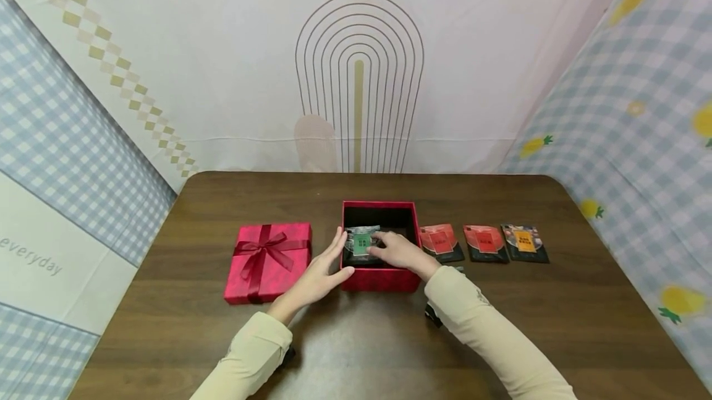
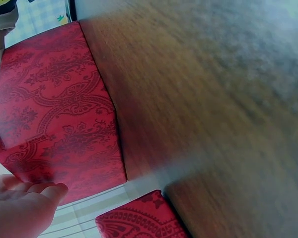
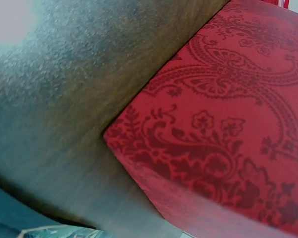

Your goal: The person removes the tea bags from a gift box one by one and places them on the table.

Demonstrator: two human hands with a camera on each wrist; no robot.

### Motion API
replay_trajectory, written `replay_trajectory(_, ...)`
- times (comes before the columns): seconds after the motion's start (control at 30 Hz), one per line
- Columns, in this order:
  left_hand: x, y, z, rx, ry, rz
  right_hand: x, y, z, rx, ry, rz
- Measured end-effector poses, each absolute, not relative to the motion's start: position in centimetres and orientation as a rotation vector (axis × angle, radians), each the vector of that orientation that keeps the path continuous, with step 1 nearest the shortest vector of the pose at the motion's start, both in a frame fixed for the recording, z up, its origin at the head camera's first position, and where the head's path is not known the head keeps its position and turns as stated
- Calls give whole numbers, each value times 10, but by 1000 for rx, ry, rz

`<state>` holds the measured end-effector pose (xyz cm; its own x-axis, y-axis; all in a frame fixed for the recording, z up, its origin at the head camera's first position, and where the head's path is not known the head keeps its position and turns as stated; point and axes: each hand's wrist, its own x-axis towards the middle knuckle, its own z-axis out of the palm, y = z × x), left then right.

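Note:
A red patterned gift box (image 1: 381,280) with a dark inside stands uncovered at mid-table. A dark packet with a green label (image 1: 360,244) lies in its left part. My right hand (image 1: 403,251) reaches over the box's right side, thumb and fingers at the packet's right edge. Along the box's left wall my left hand (image 1: 317,276) rests with its fingers stretched out and the thumb near the front corner. The left wrist view shows those fingertips (image 2: 54,191) at the patterned wall. In the right wrist view the box (image 3: 228,119) hides the right hand.
Left of the box lies its red lid (image 1: 236,289) with a ribbon bow. On the right are two red-labelled packets (image 1: 441,240) (image 1: 486,242) and an orange-labelled packet (image 1: 525,242). Another dark packet (image 1: 432,315) shows partly under the right sleeve. Cloth hangs behind the wooden table (image 1: 356,350).

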<state>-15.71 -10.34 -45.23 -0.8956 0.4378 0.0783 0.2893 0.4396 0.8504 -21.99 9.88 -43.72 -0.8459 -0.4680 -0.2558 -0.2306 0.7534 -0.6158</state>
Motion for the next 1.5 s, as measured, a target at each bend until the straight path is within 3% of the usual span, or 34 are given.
replay_trajectory(0.93,-157,-103,-452,674,2558,1456,-202,113,-419,-512,2634,-1325)
replay_trajectory(1.5,-157,-102,-451,639,2569,1430,-180,173,-415,-452,2554,-1509)
